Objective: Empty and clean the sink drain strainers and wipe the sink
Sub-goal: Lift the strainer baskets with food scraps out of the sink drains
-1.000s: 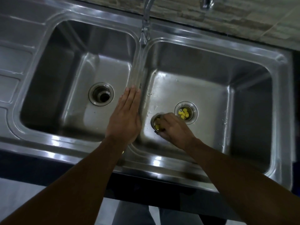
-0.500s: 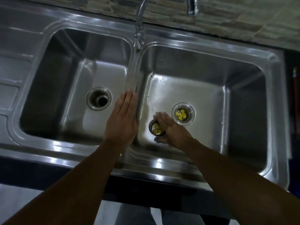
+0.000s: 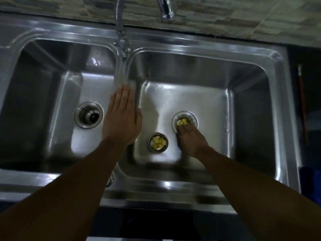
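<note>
A steel double sink fills the view. My left hand lies flat, fingers together, on the divider between the two basins and holds nothing. A loose strainer basket with yellow food pieces stands on the right basin's floor, apart from both hands. My right hand reaches to the strainer seated in the right drain, which also holds yellow bits. Its fingertips cover that strainer's near rim, so any grip is hidden. The left basin's drain is open, with no basket in it.
A curved tap spout hangs over the divider, and a second tap sits on the stone-tiled wall behind. A thin red rod lies in the dark gap right of the sink. A blue object is at the right edge.
My right hand let go of the loose strainer basket and moved right to the strainer in the right drain. My left hand stayed on the divider. The camera view shifted slightly.
</note>
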Demonstrator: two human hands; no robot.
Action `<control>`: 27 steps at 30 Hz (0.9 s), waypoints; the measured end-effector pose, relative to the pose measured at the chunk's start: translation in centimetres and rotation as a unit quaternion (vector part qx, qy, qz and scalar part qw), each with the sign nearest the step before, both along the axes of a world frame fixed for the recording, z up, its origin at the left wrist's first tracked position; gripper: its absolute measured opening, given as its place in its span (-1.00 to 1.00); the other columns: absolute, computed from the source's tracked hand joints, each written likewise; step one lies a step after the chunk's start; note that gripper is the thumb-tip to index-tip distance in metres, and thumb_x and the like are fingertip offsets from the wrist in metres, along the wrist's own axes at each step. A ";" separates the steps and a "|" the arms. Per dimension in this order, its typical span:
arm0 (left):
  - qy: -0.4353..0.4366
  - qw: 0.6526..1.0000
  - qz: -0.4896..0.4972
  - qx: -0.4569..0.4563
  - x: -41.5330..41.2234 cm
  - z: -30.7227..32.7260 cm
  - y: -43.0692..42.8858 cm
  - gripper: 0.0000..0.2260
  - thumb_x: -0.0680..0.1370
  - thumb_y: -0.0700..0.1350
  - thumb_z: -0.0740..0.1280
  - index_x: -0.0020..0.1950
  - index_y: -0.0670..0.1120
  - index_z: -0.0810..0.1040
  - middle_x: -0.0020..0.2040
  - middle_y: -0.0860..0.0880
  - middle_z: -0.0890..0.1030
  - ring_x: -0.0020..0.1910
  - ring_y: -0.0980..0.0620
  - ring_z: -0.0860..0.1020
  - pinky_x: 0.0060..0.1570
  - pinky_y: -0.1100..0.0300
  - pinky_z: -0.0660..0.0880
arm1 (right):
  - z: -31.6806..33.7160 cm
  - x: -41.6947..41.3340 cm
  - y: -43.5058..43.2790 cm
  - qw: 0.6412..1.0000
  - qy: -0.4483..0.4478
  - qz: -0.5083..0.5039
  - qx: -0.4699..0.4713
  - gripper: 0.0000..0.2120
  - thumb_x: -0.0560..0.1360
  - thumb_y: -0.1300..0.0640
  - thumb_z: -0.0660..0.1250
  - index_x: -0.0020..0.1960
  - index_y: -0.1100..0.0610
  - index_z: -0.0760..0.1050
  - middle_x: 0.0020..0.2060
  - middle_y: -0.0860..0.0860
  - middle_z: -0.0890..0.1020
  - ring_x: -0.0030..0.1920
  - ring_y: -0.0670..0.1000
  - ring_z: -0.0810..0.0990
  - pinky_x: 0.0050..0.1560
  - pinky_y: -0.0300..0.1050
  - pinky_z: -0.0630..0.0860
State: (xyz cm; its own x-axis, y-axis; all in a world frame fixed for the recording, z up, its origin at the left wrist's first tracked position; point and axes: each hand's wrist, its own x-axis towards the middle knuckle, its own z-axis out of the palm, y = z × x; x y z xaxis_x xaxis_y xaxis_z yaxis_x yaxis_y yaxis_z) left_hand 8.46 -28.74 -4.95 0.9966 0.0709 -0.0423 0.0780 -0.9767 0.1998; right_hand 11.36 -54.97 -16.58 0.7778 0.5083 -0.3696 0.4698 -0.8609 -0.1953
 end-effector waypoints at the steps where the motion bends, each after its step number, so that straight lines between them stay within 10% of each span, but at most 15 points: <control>1: -0.005 1.000 0.000 0.003 0.0 -0.1 0.0 -0.46 0.69 0.01 0.01 0.61 -0.23 0.06 0.62 -0.24 0.08 0.62 -0.14 0.01 0.60 -0.05 -0.04 | -0.2 0.0 -0.1 1.000 -0.001 0.004 -0.014 -0.59 0.65 0.04 0.03 0.37 0.20 0.44 0.28 0.14 0.53 0.34 0.15 0.44 0.49 -0.01 0.24; 27: -0.002 1.000 0.005 0.023 0.2 0.3 -0.2 -0.44 0.69 0.04 -0.08 0.61 -0.25 0.02 0.63 -0.25 0.02 0.63 -0.12 -0.05 0.59 -0.07 -0.02 | 0.2 1.2 -1.0 0.993 -0.083 -0.063 0.053 -0.79 0.38 0.13 0.52 0.00 0.13 0.72 0.16 0.12 0.59 0.21 0.18 0.52 0.25 0.03 0.48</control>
State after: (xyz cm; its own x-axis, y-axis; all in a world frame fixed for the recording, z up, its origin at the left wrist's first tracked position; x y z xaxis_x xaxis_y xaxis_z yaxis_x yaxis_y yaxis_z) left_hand 8.67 -28.98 -4.61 0.9960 0.0818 -0.0346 0.0862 -0.9842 0.1549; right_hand 12.58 -56.00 -16.40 0.8840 0.4317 -0.1795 0.3925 -0.8938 -0.2168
